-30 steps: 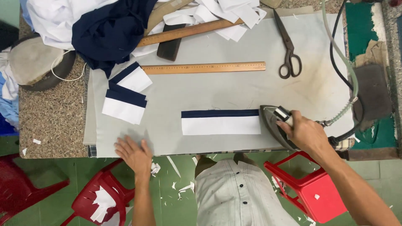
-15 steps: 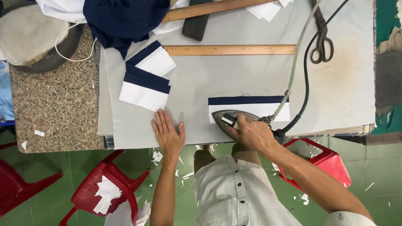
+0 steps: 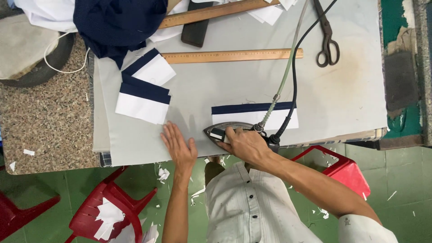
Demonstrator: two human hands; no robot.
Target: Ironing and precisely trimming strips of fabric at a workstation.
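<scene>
We see the right hand (image 3: 243, 145) clamped on an iron (image 3: 225, 131) at the grey worktop's (image 3: 342, 90) near edge, the left hand (image 3: 179, 146) flat and spread beside it; green floor (image 3: 396, 180) below.

I see the iron (image 3: 234, 131) on the fabric strip (image 3: 254, 115); folded pieces (image 3: 144, 92) lie at its ten o'clock, ruler (image 3: 231, 56) at twelve, scissors (image 3: 326, 38) at two.
</scene>
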